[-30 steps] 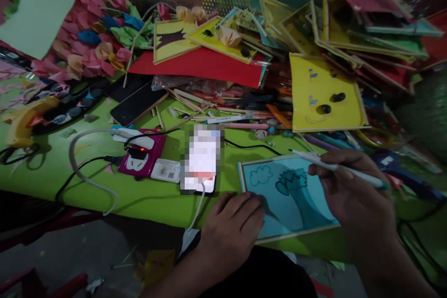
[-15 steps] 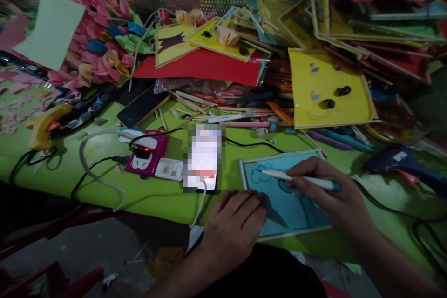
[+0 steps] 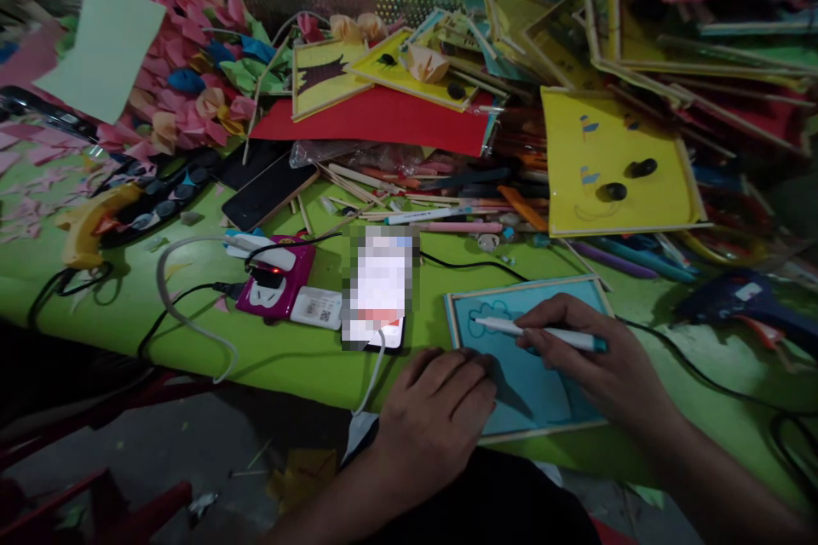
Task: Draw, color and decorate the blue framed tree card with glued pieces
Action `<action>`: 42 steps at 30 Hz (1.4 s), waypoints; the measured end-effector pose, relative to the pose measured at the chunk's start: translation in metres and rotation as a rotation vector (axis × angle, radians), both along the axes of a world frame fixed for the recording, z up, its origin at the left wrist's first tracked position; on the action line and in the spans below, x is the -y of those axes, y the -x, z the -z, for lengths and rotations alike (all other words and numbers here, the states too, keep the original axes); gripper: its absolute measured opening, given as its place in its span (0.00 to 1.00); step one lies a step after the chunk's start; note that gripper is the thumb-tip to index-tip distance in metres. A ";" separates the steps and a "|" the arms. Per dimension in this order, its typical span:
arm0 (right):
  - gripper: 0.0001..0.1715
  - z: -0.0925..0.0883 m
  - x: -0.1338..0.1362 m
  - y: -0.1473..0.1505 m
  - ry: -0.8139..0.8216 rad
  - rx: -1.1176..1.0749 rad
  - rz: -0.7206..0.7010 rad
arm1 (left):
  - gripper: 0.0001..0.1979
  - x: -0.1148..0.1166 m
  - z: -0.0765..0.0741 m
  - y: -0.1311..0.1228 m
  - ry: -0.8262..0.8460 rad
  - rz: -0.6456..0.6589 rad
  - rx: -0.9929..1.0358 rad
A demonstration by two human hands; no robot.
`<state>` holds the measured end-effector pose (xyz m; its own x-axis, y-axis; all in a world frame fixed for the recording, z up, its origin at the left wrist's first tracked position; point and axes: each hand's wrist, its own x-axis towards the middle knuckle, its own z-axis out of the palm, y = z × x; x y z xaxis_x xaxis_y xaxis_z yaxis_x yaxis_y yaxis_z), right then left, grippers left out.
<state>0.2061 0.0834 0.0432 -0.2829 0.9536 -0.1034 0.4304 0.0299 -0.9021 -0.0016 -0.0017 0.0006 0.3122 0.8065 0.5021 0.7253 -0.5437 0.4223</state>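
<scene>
My right hand (image 3: 578, 349) grips a white marker pen (image 3: 504, 326) with a teal end cap. Its tip is at the left part of a small cloud-shaped outline (image 3: 489, 306) on a blue sheet (image 3: 511, 366). Thin wooden sticks frame this sheet, which lies on the green table (image 3: 281, 358). Over the sheet's lower left edge rests my left hand (image 3: 440, 404), palm down, with its fingers laid flat and close together. Part of the drawing is hidden under my right hand.
Left of the sheet lie a lit phone (image 3: 380, 289) on a cable and a magenta power socket (image 3: 274, 281). A blue glue gun (image 3: 741, 302) is at the right, a yellow one (image 3: 95, 226) at the left. Framed yellow sheets (image 3: 623, 162), pens and folded pink paper (image 3: 172, 8) crowd the back.
The pen tip has moved a little left across the cloud outline, along with my right hand. My left hand stays on the sheet's edge. The whole view has shifted slightly.
</scene>
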 end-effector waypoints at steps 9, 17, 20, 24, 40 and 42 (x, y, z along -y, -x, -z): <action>0.18 0.001 -0.002 0.002 -0.001 0.012 -0.013 | 0.07 0.001 0.002 0.000 0.008 0.001 -0.011; 0.11 0.001 0.001 -0.018 -0.001 -0.223 0.220 | 0.08 0.001 0.004 0.000 -0.009 -0.006 0.002; 0.15 -0.007 -0.006 -0.022 -0.005 -0.393 0.390 | 0.09 0.001 0.008 0.000 -0.021 -0.017 -0.002; 0.18 -0.018 -0.013 -0.024 -0.003 -0.499 0.488 | 0.09 0.001 0.009 0.001 -0.038 -0.019 0.002; 0.13 -0.035 -0.006 -0.037 -0.007 -0.719 0.495 | 0.10 -0.002 -0.003 0.003 0.013 -0.021 0.089; 0.12 -0.034 -0.006 -0.039 -0.027 -0.749 0.458 | 0.12 -0.001 -0.003 0.004 0.000 -0.025 0.163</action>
<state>0.2453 0.0894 0.0770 0.1439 0.9894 -0.0200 -0.2997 0.0243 -0.9537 -0.0061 -0.0010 0.0037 0.2063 0.8132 0.5442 0.6607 -0.5260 0.5355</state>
